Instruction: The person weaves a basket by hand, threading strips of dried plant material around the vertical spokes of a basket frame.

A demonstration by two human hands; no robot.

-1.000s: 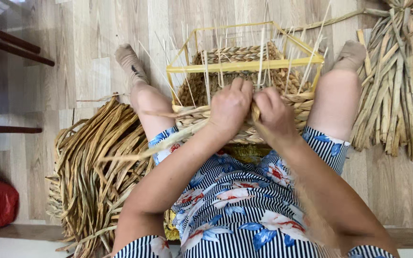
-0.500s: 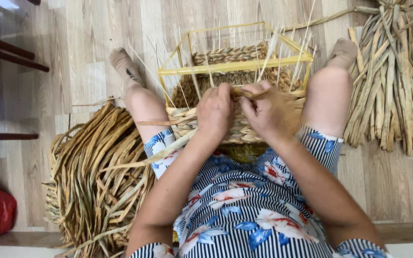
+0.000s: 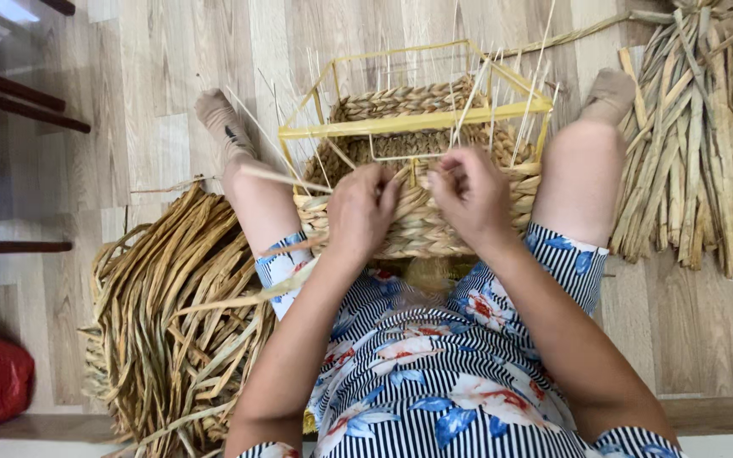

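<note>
A wood floor (image 3: 171, 102) carries the work. A large pile of loose reeds (image 3: 163, 339) lies at the left; a tied bundle (image 3: 697, 153) lies at the right, beside the right leg. The half-woven basket (image 3: 422, 216) sits between the legs, near the lap, built on a yellow frame (image 3: 409, 123) with thin stakes (image 3: 468, 102) rising from its rim. The left hand (image 3: 360, 212) rests on the near wall, fingers curled against the weave. The right hand (image 3: 472, 197) sits just beside it, fingers closed, pinching a strand at the rim.
</note>
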